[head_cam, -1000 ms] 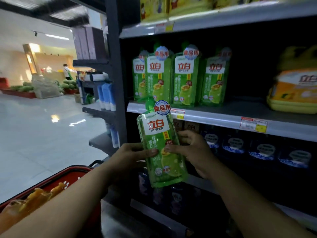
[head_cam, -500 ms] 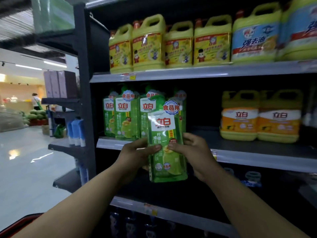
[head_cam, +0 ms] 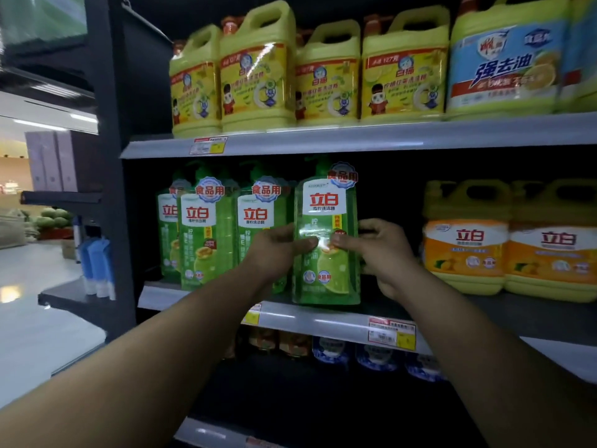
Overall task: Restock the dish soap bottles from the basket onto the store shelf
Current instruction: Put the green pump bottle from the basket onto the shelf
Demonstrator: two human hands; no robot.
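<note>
Raised green plastic dish soap bottle point(head_cam: 326, 205) now sits on grey metal shelf point(head_cam: 307, 318). Left hand point(head_cam: 274, 250) and right hand point(head_cam: 384, 250) grip its slick, likely heavy middle.

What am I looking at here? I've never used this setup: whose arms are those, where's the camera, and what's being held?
There is no machine here. These are a person's two bare arms, seen from one wide-angle camera worn on their head, looking forward and down. The left hand and right hand both grip one green dish soap bottle, thumbs on its front label, fingers curled round its sides. Its base is at the front of the middle shelf; whether it is fully set down I cannot tell. To its left stands a row of matching green bottles. To its right, apart from it, are orange jugs. The upper shelf carries yellow jugs.
</note>
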